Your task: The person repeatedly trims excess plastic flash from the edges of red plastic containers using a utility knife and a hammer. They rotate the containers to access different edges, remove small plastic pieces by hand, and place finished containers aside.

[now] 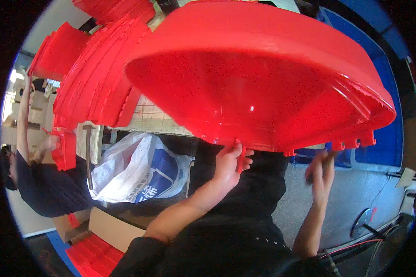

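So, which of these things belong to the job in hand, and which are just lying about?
Seemingly part of the job:
large red shell, the right fingers, blurred, near its lower right edge
narrow red piece, gripped by the left fingers
stacked red pieces, probably

Seemingly just lying about:
white-and-blue bag
hammer-like tool
cardboard box

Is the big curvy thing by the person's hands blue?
No, the big curved shell is red inside and out, with the left hand at its lower edge.
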Demonstrator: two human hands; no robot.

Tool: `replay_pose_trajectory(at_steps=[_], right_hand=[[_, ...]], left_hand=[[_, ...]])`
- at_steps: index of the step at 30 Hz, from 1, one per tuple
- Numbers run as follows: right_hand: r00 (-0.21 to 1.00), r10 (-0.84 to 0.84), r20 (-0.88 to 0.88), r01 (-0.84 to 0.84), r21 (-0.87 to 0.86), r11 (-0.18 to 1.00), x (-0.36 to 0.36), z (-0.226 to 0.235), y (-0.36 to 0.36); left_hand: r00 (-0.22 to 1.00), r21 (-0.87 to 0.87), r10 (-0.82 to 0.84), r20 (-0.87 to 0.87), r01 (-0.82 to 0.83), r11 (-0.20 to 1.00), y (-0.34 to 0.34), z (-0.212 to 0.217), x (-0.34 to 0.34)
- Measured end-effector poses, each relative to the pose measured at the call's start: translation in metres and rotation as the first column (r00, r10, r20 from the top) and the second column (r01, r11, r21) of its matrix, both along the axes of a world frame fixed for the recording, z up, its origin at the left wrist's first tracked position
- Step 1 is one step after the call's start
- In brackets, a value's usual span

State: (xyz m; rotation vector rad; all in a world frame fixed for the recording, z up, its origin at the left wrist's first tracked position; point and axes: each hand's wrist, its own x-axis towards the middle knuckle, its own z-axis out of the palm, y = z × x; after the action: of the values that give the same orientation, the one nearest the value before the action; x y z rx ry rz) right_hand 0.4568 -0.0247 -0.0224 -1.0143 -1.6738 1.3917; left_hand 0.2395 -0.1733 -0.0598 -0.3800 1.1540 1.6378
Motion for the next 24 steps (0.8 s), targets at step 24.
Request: replay_pose_trajectory(at_steps=[24], right_hand=[[0.629, 0.324, 0.707, -0.638, 0.231, 0.735, -0.077, 0.014, -0.056]], left_hand=[[0.992, -0.005, 0.117, 0.056, -0.117, 0.993, 0.006, 0.013, 0.006]])
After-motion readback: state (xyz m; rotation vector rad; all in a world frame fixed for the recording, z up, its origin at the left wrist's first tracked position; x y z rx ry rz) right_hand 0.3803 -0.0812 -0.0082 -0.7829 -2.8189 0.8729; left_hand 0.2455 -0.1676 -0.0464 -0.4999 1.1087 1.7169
